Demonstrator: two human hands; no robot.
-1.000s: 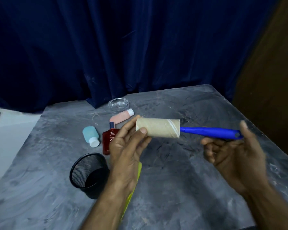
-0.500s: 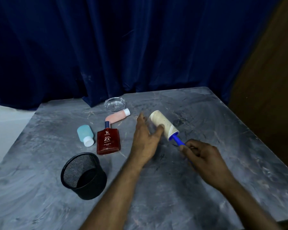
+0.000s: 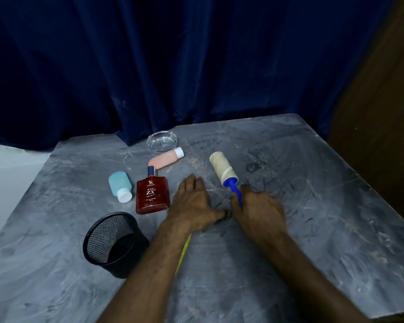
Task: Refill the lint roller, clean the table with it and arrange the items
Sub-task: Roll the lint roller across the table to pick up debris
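Observation:
The lint roller (image 3: 223, 170), a beige paper roll on a blue handle, lies with its roll on the grey table (image 3: 313, 206). My right hand (image 3: 258, 210) is closed around the blue handle just behind the roll. My left hand (image 3: 191, 203) rests flat on the table, palm down, left of the roller and apart from it. A red perfume bottle (image 3: 152, 194), a blue bottle (image 3: 120, 186) with a white cap, a pink bottle (image 3: 166, 157) and a clear glass ashtray (image 3: 162, 141) lie to the left and behind.
A black mesh cup (image 3: 113, 243) stands near my left forearm. A yellow-green strip (image 3: 183, 252) shows under that forearm. Dark blue curtain hangs behind the table; a brown wall stands at right. The table's right edge runs diagonally.
The roller came down from mid-air onto the table, turning to point away from me. My left hand let go of the roll and now lies flat on the table.

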